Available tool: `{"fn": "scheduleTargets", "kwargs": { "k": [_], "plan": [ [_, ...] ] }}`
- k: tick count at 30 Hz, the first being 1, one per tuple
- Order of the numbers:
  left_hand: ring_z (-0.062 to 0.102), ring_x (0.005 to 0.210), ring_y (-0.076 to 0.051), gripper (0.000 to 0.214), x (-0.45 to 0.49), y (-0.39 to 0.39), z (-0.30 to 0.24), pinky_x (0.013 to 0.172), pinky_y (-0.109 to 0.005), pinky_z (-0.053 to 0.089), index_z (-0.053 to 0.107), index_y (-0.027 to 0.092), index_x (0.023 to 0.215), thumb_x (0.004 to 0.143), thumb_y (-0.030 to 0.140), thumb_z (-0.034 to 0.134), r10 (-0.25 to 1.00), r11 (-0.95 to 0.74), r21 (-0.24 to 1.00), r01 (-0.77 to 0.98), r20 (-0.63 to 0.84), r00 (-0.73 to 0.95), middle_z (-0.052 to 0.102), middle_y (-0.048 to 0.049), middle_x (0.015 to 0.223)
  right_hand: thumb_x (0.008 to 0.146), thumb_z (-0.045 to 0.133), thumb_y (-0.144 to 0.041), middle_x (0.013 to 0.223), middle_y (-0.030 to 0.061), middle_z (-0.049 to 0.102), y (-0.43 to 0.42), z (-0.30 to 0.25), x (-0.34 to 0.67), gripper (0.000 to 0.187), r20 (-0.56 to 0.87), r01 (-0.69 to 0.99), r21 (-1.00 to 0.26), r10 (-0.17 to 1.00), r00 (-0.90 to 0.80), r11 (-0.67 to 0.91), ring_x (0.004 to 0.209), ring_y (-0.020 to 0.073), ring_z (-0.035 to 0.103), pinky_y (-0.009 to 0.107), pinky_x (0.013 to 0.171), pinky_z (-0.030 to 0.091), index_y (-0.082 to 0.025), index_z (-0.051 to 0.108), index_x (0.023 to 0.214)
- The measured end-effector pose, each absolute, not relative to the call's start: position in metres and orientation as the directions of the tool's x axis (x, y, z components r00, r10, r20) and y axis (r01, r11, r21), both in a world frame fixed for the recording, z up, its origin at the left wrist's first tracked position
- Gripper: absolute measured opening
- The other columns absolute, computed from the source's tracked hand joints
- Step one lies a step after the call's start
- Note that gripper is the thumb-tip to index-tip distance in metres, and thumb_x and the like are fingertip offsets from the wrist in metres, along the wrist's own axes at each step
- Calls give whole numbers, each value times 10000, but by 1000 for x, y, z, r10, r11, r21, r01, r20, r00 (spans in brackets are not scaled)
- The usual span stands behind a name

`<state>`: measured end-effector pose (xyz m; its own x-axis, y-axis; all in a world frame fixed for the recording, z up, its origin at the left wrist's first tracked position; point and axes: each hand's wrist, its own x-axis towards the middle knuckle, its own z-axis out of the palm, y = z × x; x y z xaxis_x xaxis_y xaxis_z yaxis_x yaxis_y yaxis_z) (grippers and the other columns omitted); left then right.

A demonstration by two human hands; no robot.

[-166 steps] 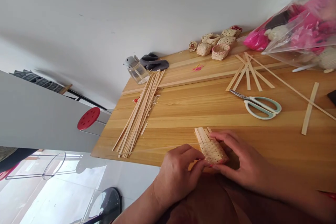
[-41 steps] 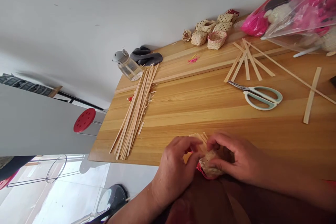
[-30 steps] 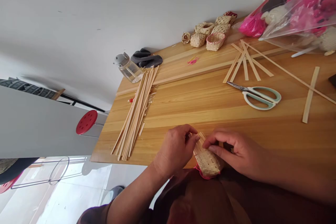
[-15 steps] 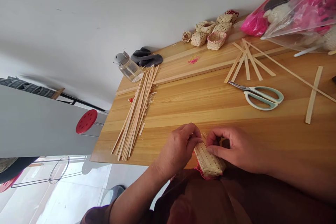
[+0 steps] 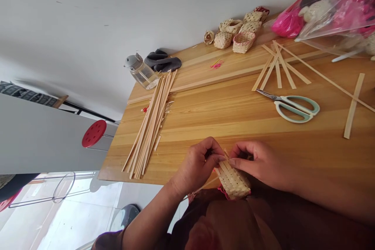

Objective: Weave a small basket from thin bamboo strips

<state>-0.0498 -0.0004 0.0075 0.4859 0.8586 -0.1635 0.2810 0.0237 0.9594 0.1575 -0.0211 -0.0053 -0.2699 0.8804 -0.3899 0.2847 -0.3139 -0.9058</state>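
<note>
A small woven basket [image 5: 234, 183] of pale strips, with pink thread at its lower edge, rests against my clothing at the table's near edge. My left hand [image 5: 202, 160] pinches at its upper end from the left, thumb and forefinger together. From the right, my right hand [image 5: 253, 160] closes thumb and fingers on the same end. Thin strip ends poke up between the two sets of fingertips. Another pale strip slants out below my left wrist. What exactly lies under each fingertip is partly hidden.
Scissors [image 5: 295, 108] and fanned short strips [image 5: 278, 64] lie to the right. Long strips [image 5: 150, 129] are piled at the left by a bottle [image 5: 142, 72]. Small woven pieces [image 5: 244, 41] and a plastic bag [image 5: 336, 11] stand along the wall. A red stool [image 5: 94, 133] is beyond.
My right fingertips have moved up the basket to its end, closer to my left fingertips. A loose strip now shows under my left wrist. The view has shifted slightly.
</note>
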Motion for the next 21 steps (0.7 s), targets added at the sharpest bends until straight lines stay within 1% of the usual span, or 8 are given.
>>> {"fn": "scheduleTargets", "kwargs": {
  "k": [4,6,9,12,17,19,21],
  "plan": [
    [582,684,-108,104,-50,0,7,652,-240,496,599,160,838,889,203,679,845,96,970,224,-198,496,612,11,756,774,701,-374,690,6,659,-19,-9,159,178,-412,305,-892,878,-245,-333,658,175,579,290,589,461,-208,652,736],
    [583,679,-106,114,-51,1,8,649,-236,499,600,157,837,882,210,690,846,125,970,207,-213,488,609,10,750,793,697,-373,707,13,674,-20,-10,160,175,-380,310,-903,891,-250,-298,672,181,598,297,604,482,-212,651,744],
    [578,674,-99,113,-51,1,9,645,-224,495,605,152,837,879,206,694,858,130,971,201,-212,468,605,13,742,844,664,-367,764,20,712,-24,-7,160,149,-289,286,-935,917,-274,-209,706,188,634,301,622,515,-221,680,820],
    [577,666,-94,119,-51,1,10,638,-217,489,606,150,833,877,208,700,862,120,972,204,-204,464,605,14,735,865,646,-355,752,9,721,-28,-1,160,143,-262,308,-937,915,-307,-164,680,181,639,290,596,508,-229,712,853],
    [587,671,-98,115,-50,1,9,642,-221,492,613,151,831,879,205,702,858,117,974,192,-197,474,615,10,744,833,670,-331,694,-5,697,-23,10,158,114,-311,375,-909,895,-320,-182,641,169,617,282,579,485,-226,699,799],
    [584,671,-98,115,-50,1,8,641,-222,488,615,150,830,876,204,706,863,113,976,187,-190,468,613,10,743,798,685,-308,698,-5,693,-20,12,157,91,-306,381,-907,901,-309,-178,645,169,615,279,579,483,-222,684,771],
    [580,668,-98,120,-51,0,8,638,-220,485,619,149,830,872,211,713,868,116,976,183,-189,459,611,10,737,791,678,-291,692,-5,693,-18,15,156,84,-282,401,-905,904,-322,-139,637,165,610,276,574,474,-219,684,748]
  ]
}}
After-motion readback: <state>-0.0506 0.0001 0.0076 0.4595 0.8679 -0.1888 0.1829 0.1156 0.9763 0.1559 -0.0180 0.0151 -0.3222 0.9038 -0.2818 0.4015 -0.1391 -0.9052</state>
